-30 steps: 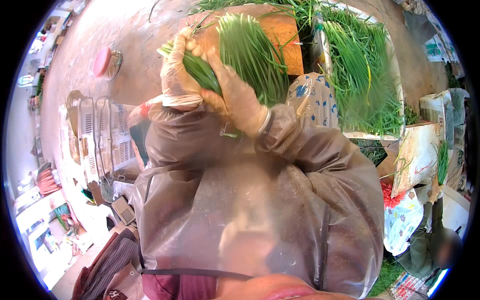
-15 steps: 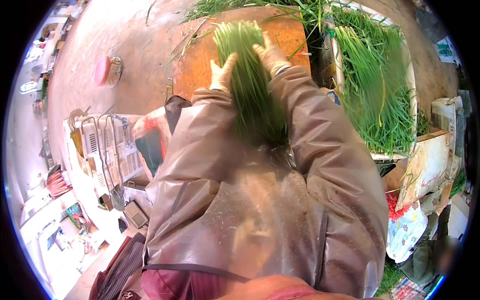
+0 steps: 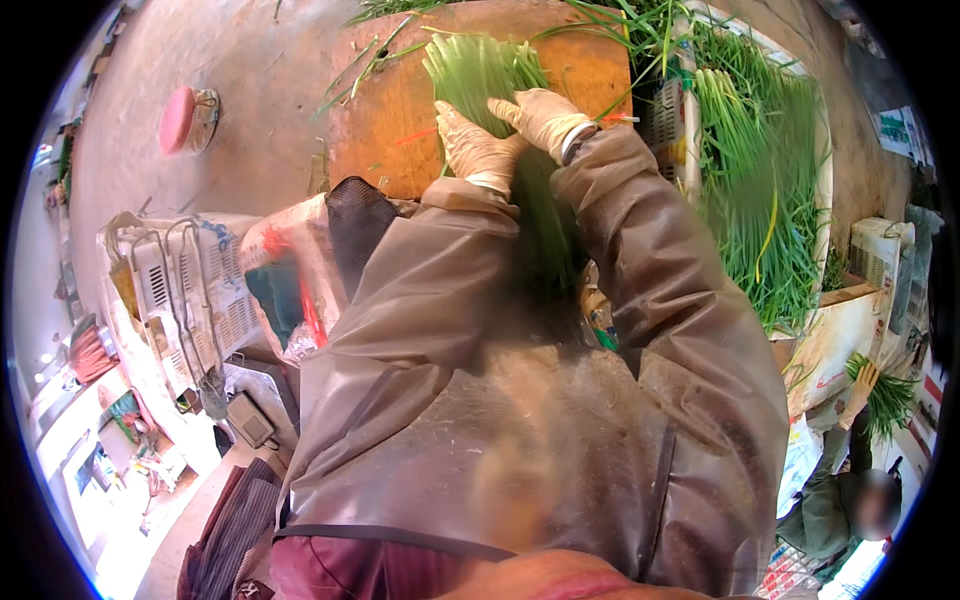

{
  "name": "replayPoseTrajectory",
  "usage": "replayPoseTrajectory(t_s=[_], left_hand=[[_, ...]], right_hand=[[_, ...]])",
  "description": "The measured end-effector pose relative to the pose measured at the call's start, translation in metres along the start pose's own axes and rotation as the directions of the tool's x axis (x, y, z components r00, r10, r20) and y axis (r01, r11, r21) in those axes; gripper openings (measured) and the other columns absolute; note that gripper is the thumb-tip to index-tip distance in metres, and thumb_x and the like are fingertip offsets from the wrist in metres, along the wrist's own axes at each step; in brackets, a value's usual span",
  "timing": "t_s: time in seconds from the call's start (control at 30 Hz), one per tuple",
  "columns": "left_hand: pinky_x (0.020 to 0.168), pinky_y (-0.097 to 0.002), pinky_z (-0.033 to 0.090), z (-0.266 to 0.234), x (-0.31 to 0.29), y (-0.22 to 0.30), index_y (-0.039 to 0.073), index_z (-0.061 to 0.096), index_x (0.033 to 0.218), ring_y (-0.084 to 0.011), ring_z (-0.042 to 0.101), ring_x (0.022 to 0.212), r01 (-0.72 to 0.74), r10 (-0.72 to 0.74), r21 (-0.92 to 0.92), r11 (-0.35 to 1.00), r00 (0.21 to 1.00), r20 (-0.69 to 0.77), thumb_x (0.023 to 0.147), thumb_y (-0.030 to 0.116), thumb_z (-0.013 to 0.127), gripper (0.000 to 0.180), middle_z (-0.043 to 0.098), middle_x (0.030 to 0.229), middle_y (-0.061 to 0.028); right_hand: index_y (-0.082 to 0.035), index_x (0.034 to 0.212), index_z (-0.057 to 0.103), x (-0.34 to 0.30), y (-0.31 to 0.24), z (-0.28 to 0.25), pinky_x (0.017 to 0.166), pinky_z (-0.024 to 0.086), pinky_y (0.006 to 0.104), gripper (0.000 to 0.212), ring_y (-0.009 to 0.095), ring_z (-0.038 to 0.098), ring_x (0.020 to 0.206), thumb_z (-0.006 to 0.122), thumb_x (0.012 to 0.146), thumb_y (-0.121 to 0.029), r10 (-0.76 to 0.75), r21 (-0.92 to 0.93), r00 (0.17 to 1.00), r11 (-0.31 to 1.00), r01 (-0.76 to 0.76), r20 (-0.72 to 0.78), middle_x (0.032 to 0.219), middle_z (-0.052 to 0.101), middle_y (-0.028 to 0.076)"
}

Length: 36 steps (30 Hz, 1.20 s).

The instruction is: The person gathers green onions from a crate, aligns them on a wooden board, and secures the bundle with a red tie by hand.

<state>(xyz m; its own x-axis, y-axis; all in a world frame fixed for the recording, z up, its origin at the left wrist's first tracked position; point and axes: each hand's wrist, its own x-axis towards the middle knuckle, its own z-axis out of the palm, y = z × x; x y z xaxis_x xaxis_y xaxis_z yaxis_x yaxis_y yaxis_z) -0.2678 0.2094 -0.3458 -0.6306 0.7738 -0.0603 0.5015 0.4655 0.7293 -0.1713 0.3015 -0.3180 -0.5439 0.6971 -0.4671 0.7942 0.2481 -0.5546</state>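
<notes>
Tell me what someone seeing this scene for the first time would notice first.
Probably the bundle of long green chives at top centre, lying on a wooden board with the gloved left hand and right hand pressed flat on it. Next, the heap of more chives in a white crate at right, and the pink round object on the ground at upper left.

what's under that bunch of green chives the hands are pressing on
A brown wooden board lies under the chive bunch. Both gloved hands, left and right, cover its middle; sleeves hide its near end.

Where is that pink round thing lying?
In the head view, the pink round thing lies on the bare ground at upper left, left of the wooden board and well away from both gloved hands.
</notes>
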Motion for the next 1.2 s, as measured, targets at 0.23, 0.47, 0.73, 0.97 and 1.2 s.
replayPoseTrajectory(t_s=[0.23, 0.47, 0.73, 0.97, 1.2], left_hand=[[0.112, -0.0383, 0.029, -0.006, -0.007, 0.009, -0.008, 0.016, 0.145, -0.0361, 0.033, 0.135, -0.017, 0.019, 0.118, 0.993, 1.0, -0.012, 0.045, 0.036, 0.092, 0.133, 0.033, 0.145, -0.0262], [0.112, -0.0382, 0.029, -0.003, -0.007, 0.003, -0.009, 0.016, 0.145, -0.0365, 0.034, 0.134, -0.035, 0.039, 0.108, 0.994, 0.999, -0.033, 0.043, 0.034, 0.092, 0.134, 0.034, 0.144, -0.027], [0.112, -0.0392, 0.028, -0.003, -0.004, 0.01, -0.008, 0.017, 0.144, -0.0373, 0.032, 0.135, -0.102, 0.102, 0.026, 0.994, 0.995, 0.008, 0.044, 0.033, 0.092, 0.132, 0.033, 0.145, -0.0274], [0.112, -0.0391, 0.028, -0.007, -0.007, 0.003, -0.009, 0.018, 0.144, -0.0375, 0.032, 0.135, -0.06, 0.06, 0.029, 0.998, 0.998, -0.024, 0.044, 0.033, 0.092, 0.132, 0.032, 0.144, -0.0281], [0.112, -0.0386, 0.028, -0.005, -0.008, 0.002, -0.009, 0.017, 0.144, -0.037, 0.031, 0.136, -0.07, 0.07, 0.035, 0.997, 0.998, -0.005, 0.044, 0.034, 0.092, 0.133, 0.032, 0.145, -0.0282]], right_hand=[[-0.012, 0.108, 0.068, 0.037, 0.047, -0.064, 0.089, 0.046, 0.0401, 0.037, 0.032, 0.062, 0.099, 0.051, 0.092, -0.041, -0.186, -0.194, 0.902, 0.974, 0.117, -0.39, 0.099, 0.069, 0.013], [-0.014, 0.113, 0.066, 0.094, 0.052, -0.078, 0.089, 0.048, 0.0386, 0.028, 0.028, 0.061, 0.099, 0.062, 0.087, -0.023, -0.476, -0.679, 0.856, 0.698, 0.228, -0.201, 0.093, 0.065, 0.01], [-0.01, 0.101, 0.065, 0.117, 0.08, -0.133, 0.083, 0.051, 0.0416, 0.021, 0.03, 0.063, 0.096, 0.064, 0.081, -0.017, -0.388, -0.239, 0.879, 0.914, 0.328, -0.278, 0.097, 0.066, 0.011], [-0.01, 0.102, 0.065, 0.088, 0.047, -0.07, 0.08, 0.052, 0.0407, 0.022, 0.029, 0.065, 0.095, 0.064, 0.084, -0.021, -0.536, -0.672, 0.834, 0.667, 0.322, -0.132, 0.099, 0.067, 0.01], [-0.012, 0.072, 0.064, 0.098, 0.023, -0.171, 0.055, 0.054, 0.0367, 0.01, 0.023, 0.064, 0.067, 0.057, 0.076, -0.016, -0.803, -0.964, 0.539, 0.256, -0.074, -0.254, 0.07, 0.063, 0.007]])
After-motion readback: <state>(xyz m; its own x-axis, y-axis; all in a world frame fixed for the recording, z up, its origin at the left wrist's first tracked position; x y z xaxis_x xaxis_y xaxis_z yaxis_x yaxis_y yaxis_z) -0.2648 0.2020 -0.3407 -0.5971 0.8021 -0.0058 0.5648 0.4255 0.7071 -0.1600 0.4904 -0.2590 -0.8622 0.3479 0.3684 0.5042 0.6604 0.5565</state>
